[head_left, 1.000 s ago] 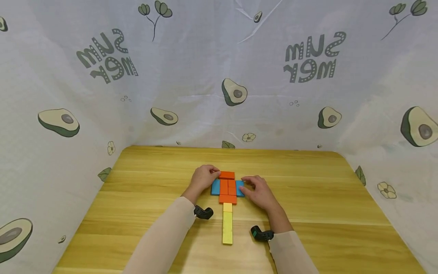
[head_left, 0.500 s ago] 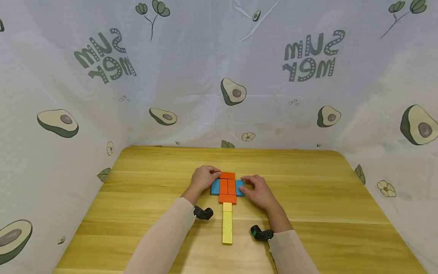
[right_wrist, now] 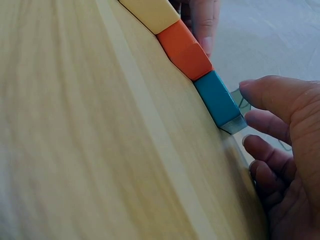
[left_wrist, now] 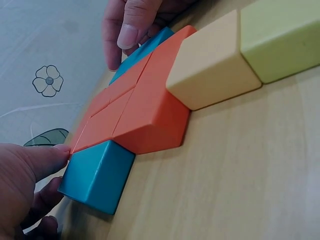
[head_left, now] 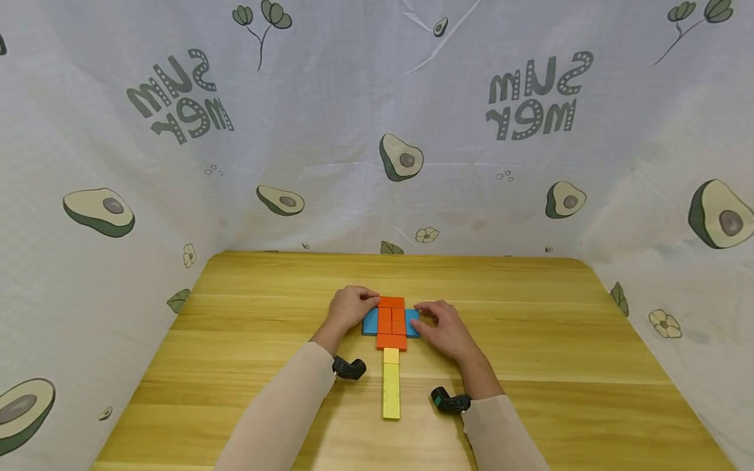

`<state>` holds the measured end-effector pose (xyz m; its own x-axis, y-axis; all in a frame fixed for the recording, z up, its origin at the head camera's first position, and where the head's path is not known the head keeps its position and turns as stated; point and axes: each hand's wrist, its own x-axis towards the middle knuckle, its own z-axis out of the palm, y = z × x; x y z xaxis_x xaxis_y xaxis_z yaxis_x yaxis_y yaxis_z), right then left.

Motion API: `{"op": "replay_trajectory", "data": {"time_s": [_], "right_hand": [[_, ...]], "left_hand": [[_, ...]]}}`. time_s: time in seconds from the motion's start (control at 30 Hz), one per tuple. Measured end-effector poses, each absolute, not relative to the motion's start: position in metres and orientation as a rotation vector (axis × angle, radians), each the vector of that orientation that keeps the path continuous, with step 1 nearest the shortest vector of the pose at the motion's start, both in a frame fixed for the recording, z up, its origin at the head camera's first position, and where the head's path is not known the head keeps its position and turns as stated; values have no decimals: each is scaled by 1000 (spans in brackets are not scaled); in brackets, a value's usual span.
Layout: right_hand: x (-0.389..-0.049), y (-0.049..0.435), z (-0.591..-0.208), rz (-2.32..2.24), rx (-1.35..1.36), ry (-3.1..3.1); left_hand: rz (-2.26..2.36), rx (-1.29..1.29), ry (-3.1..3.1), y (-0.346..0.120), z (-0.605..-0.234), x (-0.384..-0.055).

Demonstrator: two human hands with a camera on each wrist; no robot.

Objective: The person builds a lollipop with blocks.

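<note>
Wooden blocks lie flat in a joined figure at mid-table. My left hand pinches the left end of the far orange block between thumb and finger. Below it, upright orange blocks stand side by side, flanked by a left blue block and a right blue block. Across their near side runs another orange block. My right hand hovers by the right blue block with fingers loosely bent and apart; whether its thumb touches the block I cannot tell.
A short pale-yellow block and a long yellow-green block extend toward me from the figure. The wooden table is enclosed by a printed white cloth. Black wrist cameras sit on both wrists.
The far orange block has slid slightly toward me with my left hand, and the gap beneath it has closed. My right hand has hardly moved.
</note>
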<state>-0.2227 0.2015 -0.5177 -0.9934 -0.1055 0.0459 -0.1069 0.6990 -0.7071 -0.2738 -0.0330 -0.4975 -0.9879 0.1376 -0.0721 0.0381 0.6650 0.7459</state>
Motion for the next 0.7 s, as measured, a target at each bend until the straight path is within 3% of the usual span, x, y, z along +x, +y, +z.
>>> {"op": "replay_trajectory", "data": {"time_s": [0.7], "right_hand": [[-224,199,-517,1213,157,-2916]], "left_hand": [[1238,151,2768,-36,-503,-275]]}}
